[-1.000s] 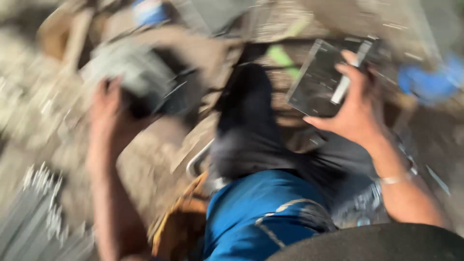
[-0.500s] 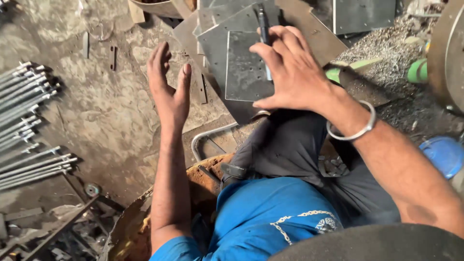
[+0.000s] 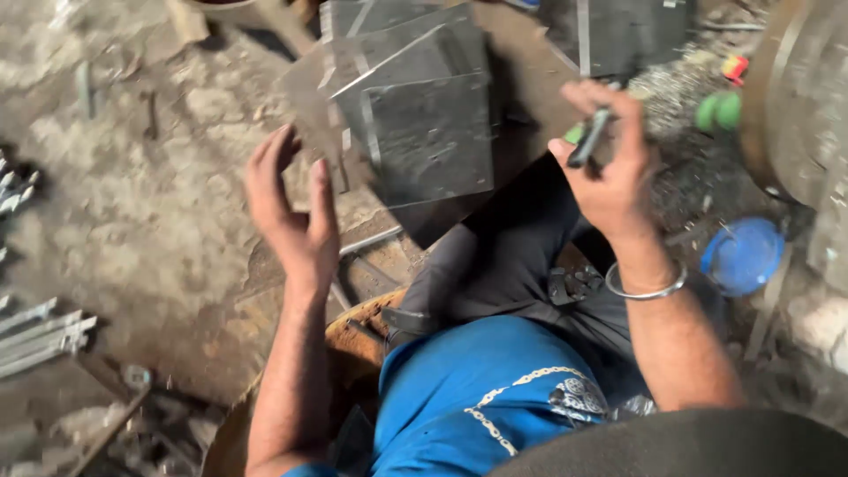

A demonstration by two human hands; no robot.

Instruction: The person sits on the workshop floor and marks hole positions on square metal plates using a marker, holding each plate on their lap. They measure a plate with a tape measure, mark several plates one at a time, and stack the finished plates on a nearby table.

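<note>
Right hand (image 3: 614, 172) at two o'clock clenches a slim dark marker-like tool (image 3: 590, 137), tip down for marking. Left hand (image 3: 296, 212) hangs empty, fingers spread, just beside the stacked grey steel plates (image 3: 428, 132) at twelve o'clock.

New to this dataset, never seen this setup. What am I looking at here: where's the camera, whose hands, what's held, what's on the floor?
No machine here: a person works with bare hands, filmed by one camera worn on the head and looking down, so you see their own arms, blue shirt and dark trousers. The left hand is open and empty, raised beside a stack of grey square metal plates that lies on the dusty concrete floor. The right hand, with a silver bangle on its wrist, grips a thin dark stick-like tool; the blur hides what kind. Silver metal rods lie at the left edge, a round blue lid at the right.
</note>
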